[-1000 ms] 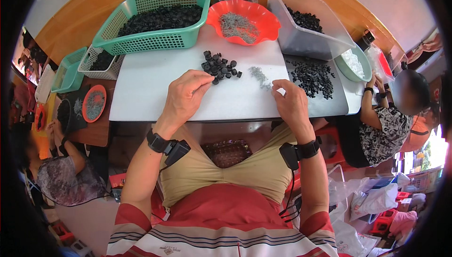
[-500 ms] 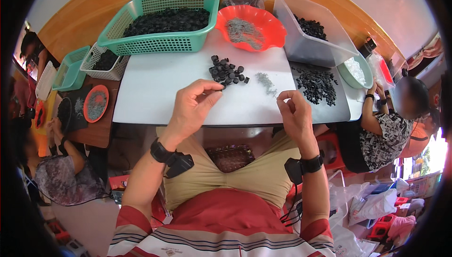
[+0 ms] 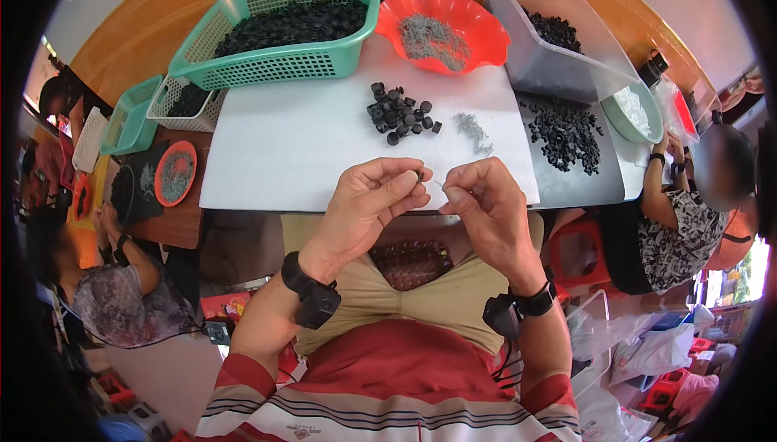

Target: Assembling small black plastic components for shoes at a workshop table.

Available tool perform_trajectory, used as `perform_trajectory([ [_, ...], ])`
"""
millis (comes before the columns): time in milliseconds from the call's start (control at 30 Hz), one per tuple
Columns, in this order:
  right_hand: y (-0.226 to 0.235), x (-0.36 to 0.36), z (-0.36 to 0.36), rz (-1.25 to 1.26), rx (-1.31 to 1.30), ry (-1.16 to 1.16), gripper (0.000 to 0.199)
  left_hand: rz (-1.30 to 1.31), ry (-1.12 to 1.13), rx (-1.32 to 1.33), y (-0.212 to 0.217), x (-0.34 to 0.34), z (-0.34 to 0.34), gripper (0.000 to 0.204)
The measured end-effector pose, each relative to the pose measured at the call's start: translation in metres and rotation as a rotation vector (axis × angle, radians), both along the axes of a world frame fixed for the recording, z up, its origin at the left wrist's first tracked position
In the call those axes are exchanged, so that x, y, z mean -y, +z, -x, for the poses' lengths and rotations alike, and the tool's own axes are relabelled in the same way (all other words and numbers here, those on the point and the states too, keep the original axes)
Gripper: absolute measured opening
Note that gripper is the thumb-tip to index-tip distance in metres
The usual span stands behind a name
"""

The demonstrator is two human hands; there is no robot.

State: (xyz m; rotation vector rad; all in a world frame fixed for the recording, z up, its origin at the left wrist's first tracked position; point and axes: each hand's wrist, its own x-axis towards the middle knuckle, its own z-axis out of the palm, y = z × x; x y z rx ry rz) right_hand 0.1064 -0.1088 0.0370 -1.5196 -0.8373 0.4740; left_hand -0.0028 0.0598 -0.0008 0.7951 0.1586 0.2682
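Observation:
My left hand (image 3: pixel 374 199) is closed in a pinch at the table's near edge, on a small black cap (image 3: pixel 419 175) mostly covered by the fingertips. Close to its right, my right hand (image 3: pixel 490 211) pinches a thin grey pin (image 3: pixel 439 186) that points toward the cap. A small gap seems to part the two pieces. Beyond the hands, a loose pile of black round caps (image 3: pixel 394 112) lies on the white tabletop sheet (image 3: pixel 275 146). Just right of that pile is a scatter of thin grey pins (image 3: pixel 472 131).
A green basket (image 3: pixel 279 70) of black parts, a red scalloped bowl (image 3: pixel 490 47) of grey pins and a clear bin (image 3: pixel 558 70) line the back. Small black parts (image 3: pixel 565 138) cover a dark mat at right. Co-workers sit left (image 3: pixel 121 296) and right (image 3: pixel 684 223).
Both hands have come together, the left moving right and the right moving left, each nearer my body. The table and its contents sit slightly farther right and higher in view.

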Motion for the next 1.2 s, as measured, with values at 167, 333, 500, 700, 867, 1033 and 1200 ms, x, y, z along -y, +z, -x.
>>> perform_trajectory([
  [167,0.001,-0.001,0.0,-0.002,-0.023,0.016,0.012,-0.005,-0.027,-0.01,0.002,0.004,0.001,0.022],
  [333,-0.002,0.0,0.0,0.02,-0.014,0.033,0.012,-0.027,-0.03,-0.001,0.002,0.008,0.001,0.021],
  [500,0.002,0.002,0.0,0.038,-0.028,0.027,0.012,-0.054,-0.026,-0.002,0.005,0.011,0.001,0.021],
  [700,0.005,0.004,0.003,0.088,0.042,0.019,0.013,-0.127,-0.014,-0.016,0.003,0.014,0.0,0.025],
  [867,0.007,0.005,0.003,0.109,0.153,0.01,0.013,-0.195,0.012,-0.028,0.0,0.014,0.0,0.024],
  [1033,0.002,0.003,0.0,0.079,0.145,-0.006,0.012,-0.204,0.017,-0.059,0.004,0.019,0.0,0.023],
  [1200,-0.009,0.001,-0.001,0.003,0.055,-0.007,0.012,-0.228,0.019,-0.082,0.004,0.019,0.0,0.02],
])
